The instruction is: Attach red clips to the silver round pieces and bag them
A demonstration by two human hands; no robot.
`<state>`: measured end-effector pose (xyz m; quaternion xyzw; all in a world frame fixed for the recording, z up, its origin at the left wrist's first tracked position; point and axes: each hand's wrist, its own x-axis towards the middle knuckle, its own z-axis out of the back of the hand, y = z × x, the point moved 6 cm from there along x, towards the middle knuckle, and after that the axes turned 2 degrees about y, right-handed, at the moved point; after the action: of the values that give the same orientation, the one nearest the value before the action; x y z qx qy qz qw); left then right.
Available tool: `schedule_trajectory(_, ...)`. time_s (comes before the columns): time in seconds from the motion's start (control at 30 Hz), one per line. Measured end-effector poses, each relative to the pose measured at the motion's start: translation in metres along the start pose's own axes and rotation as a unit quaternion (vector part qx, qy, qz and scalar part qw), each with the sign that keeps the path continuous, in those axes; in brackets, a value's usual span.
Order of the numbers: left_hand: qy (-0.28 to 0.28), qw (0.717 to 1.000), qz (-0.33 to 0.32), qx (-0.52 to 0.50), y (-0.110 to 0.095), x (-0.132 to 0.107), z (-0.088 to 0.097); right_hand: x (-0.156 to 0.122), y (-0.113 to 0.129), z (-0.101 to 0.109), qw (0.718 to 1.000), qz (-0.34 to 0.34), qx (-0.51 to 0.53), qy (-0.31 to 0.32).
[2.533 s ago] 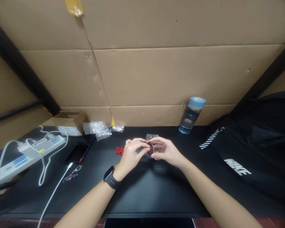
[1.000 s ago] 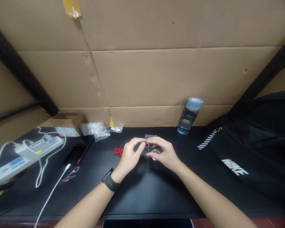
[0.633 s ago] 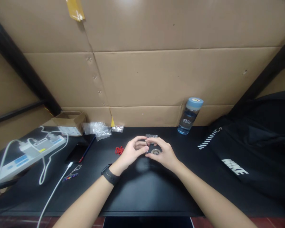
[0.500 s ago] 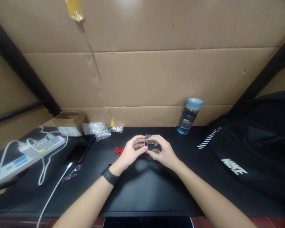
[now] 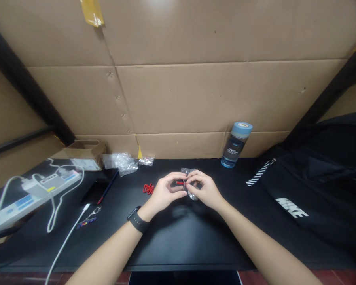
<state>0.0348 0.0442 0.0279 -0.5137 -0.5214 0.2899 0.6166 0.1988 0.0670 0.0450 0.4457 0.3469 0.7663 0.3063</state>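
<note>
My left hand (image 5: 167, 190), with a dark watch on its wrist, curves in from the left, thumb and fingers bent towards my right hand (image 5: 206, 190). Between the fingertips shows a small red strip (image 5: 180, 183) by a thin, light edge. My right fingers pinch at the strip's right end. What the left fingertips press on is too small to make out. Below the right fingers lies a round, clear or silvery thing (image 5: 192, 195), partly covered. A small clear plastic bag (image 5: 187, 170) is just behind the hands. Several red loops (image 5: 148, 189) lie left of my left hand.
Left on the black table (image 5: 178, 245) are a power strip (image 5: 32, 198) with white cables, a phone (image 5: 95, 190), a pen (image 5: 109, 187), a keyring (image 5: 89, 219), a cardboard box (image 5: 87, 152) and plastic bags (image 5: 123, 162). A bottle (image 5: 236, 145) and black backpack (image 5: 314, 178) stand right.
My left thumb has moved down, apart from the fingers, and the red strip now shows more clearly between the hands. My right fingers have closed in on it.
</note>
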Motion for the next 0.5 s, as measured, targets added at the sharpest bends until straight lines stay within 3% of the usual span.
schedule_trajectory(0.17,0.025,0.998,-0.037,0.051,-0.007,-0.001,-0.004,-0.001,-0.002,-0.001,0.999,-0.023,0.024,-0.012)
schedule_trajectory(0.37,0.003,0.992,-0.055,0.11,-0.01,-0.001,-0.001,0.003,-0.007,0.014,0.998,-0.042,0.019,-0.042)
schedule_trajectory(0.5,0.039,0.977,-0.074,0.197,-0.019,-0.002,-0.004,0.003,0.002,0.015,0.999,-0.019,-0.021,-0.029)
